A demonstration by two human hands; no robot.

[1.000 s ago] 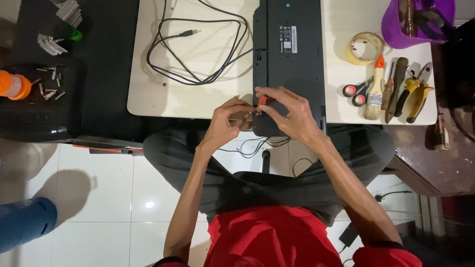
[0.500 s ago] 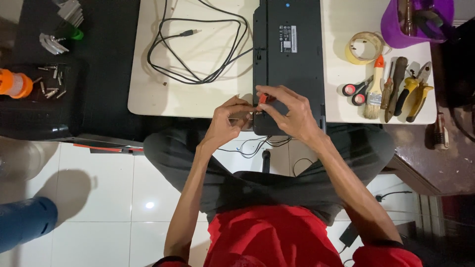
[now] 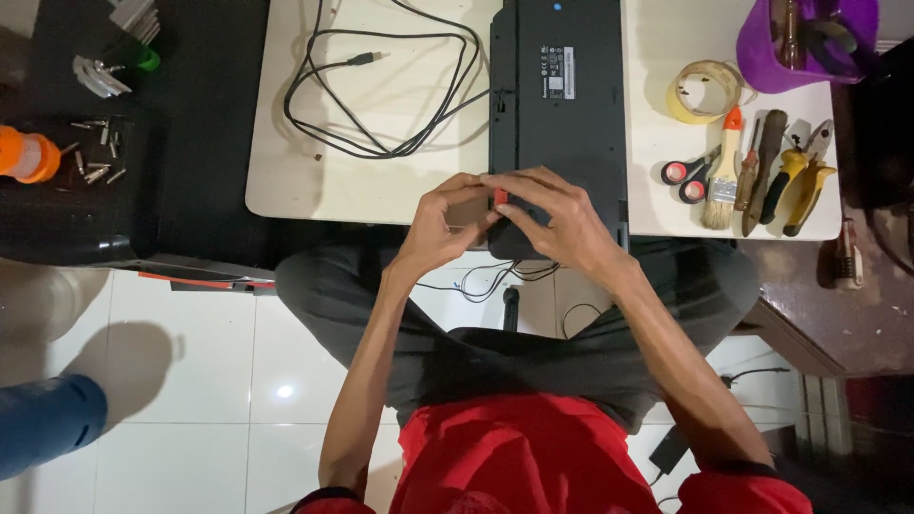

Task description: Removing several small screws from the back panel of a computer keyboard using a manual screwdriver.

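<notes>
At the near edge of the table (image 3: 362, 195), both hands meet over the bottom end of a black keyboard (image 3: 560, 133) that lies upside down, its underside and label facing up. The left hand (image 3: 446, 221) is curled, fingers bent inward and pressed against the keyboard's lower left corner. The right hand (image 3: 562, 217) lies over the same end, fingers bent and reaching across toward the left hand. Between the fingertips of the two hands sits a small red piece (image 3: 500, 197), pinched against the keyboard; whether it is a tool handle or a loose part cannot be told, and which hand carries its weight is not clear.

Just beyond the left hand, a black cable (image 3: 381, 86) lies in loose loops on the table, one end running to the keyboard's side. To the right of the right hand, well apart from it, a row of tools rests on the table: red-handled scissors (image 3: 687, 173), a paintbrush (image 3: 725, 171) with an orange tip, and yellow-handled pliers (image 3: 798, 181). Beyond those lies a roll of tape (image 3: 705, 90), and past it stands a purple cup (image 3: 804, 43) with tools in it. Far to the left of the left hand, on a dark surface, loose screws (image 3: 95, 152) are scattered beside an orange container (image 3: 27, 155).
</notes>
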